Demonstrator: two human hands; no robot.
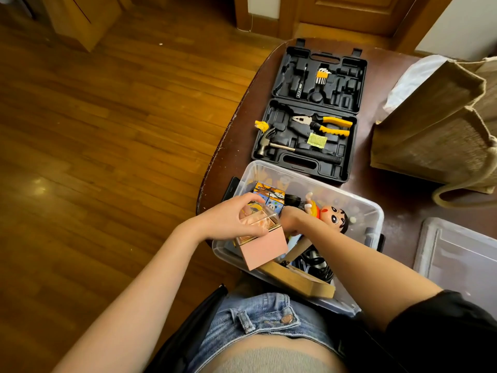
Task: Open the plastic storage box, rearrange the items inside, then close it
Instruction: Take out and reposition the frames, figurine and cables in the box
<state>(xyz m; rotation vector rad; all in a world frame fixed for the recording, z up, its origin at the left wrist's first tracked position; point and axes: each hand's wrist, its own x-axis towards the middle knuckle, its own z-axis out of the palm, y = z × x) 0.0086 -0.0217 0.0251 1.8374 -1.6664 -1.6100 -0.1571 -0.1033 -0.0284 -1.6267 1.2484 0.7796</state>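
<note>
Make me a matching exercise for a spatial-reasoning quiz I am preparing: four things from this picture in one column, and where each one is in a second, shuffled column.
Things
1. pliers
2. pink box
3. cartoon doll
4. clear lid

Places
A. flat on the table, to the right of the storage box
B. lying inside the storage box
C. in the open black tool case
D. held by the left hand over the storage box's near left corner

Pairs: 1-C, 2-D, 3-B, 4-A
</note>
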